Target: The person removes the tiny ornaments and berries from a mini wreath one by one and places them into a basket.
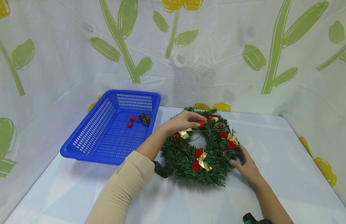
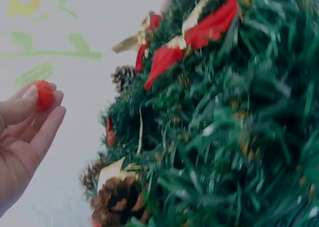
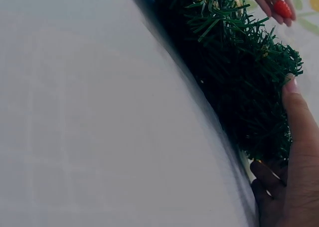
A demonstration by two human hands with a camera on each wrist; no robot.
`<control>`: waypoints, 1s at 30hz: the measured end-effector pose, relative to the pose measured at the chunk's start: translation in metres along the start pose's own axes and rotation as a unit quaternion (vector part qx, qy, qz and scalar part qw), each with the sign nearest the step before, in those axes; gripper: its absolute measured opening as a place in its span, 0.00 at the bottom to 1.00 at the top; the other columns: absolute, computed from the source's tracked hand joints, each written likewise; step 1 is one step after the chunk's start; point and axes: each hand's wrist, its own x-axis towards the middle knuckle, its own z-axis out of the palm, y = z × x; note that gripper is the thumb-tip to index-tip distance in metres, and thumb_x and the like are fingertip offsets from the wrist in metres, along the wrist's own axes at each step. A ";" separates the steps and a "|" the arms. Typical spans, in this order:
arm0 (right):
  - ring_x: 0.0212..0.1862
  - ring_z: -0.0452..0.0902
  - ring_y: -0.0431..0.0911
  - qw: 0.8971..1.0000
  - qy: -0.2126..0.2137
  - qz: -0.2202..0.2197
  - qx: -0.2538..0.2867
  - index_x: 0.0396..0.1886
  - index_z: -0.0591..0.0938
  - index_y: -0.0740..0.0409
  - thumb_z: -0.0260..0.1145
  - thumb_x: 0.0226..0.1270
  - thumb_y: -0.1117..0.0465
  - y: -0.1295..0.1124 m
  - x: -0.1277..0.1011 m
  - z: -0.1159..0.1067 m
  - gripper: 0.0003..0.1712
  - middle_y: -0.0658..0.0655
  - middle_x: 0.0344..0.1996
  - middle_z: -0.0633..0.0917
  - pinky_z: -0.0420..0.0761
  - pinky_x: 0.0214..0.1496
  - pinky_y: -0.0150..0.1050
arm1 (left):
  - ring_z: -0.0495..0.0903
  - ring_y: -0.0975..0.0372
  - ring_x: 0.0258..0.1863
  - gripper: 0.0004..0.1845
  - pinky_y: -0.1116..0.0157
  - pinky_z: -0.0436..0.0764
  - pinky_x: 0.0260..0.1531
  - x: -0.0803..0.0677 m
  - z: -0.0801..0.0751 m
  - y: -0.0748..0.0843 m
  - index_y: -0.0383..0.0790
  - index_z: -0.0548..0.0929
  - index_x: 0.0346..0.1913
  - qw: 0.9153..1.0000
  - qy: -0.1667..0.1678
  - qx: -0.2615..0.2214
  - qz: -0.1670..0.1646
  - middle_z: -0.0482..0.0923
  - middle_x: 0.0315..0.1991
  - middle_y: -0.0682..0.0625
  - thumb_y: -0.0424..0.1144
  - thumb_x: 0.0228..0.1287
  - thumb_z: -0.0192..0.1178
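Note:
A green Christmas wreath (image 1: pixel 184 158) lies on the table, trimmed with red-and-gold bows (image 1: pixel 199 160) and pine cones (image 1: pixel 219 127). Above its far part, my left hand (image 1: pixel 182 122) pinches a small red berry (image 2: pixel 45 95) between thumb and fingers. The left wrist view shows that berry apart from the greenery. My right hand (image 1: pixel 246 166) grips the wreath's right edge, its thumb (image 3: pixel 294 105) on the upper side and its fingers low at the rim. Part of the wreath's left side is hidden behind the left forearm.
A blue plastic basket (image 1: pixel 98 158) stands to the left of the wreath. Inside are two red berries (image 1: pixel 129 124) and two pine cones (image 1: pixel 146 120). A curtain (image 1: pixel 217 62) with a plant print hangs behind the white table (image 1: pixel 273 137).

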 end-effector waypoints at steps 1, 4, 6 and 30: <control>0.66 0.50 0.76 1.000 0.000 0.001 0.000 0.74 0.42 0.68 0.61 0.64 0.69 0.000 0.000 0.000 0.48 0.81 0.67 0.53 0.54 0.54 0.09 | 0.74 0.60 0.59 0.18 0.65 0.75 0.55 0.000 -0.001 0.000 0.40 0.77 0.60 1.000 -0.002 -0.003 -0.001 0.75 0.60 0.47 0.32 0.69 0.54; 0.66 0.50 0.76 1.000 -0.001 0.004 -0.007 0.74 0.41 0.67 0.61 0.64 0.68 -0.001 -0.001 -0.001 0.48 0.81 0.67 0.53 0.53 0.54 0.09 | 0.76 0.60 0.57 0.18 0.62 0.76 0.55 -0.002 -0.005 0.002 0.39 0.77 0.61 1.000 -0.003 -0.014 -0.008 0.76 0.59 0.46 0.31 0.69 0.53; 0.66 0.50 0.76 1.000 -0.001 0.006 -0.012 0.74 0.41 0.67 0.61 0.65 0.67 -0.001 -0.001 -0.001 0.48 0.81 0.67 0.53 0.53 0.53 0.09 | 0.76 0.60 0.55 0.18 0.59 0.75 0.56 -0.002 -0.007 0.002 0.38 0.77 0.60 1.000 0.000 -0.024 -0.012 0.77 0.58 0.45 0.31 0.68 0.54; 0.65 0.52 0.75 1.000 0.007 -0.009 -0.015 0.73 0.44 0.68 0.61 0.65 0.67 0.006 -0.001 0.002 0.46 0.81 0.66 0.55 0.54 0.54 0.09 | 0.74 0.55 0.59 0.22 0.63 0.78 0.52 -0.016 -0.036 0.005 0.32 0.75 0.60 0.997 0.021 -0.066 -0.025 0.75 0.59 0.41 0.27 0.62 0.59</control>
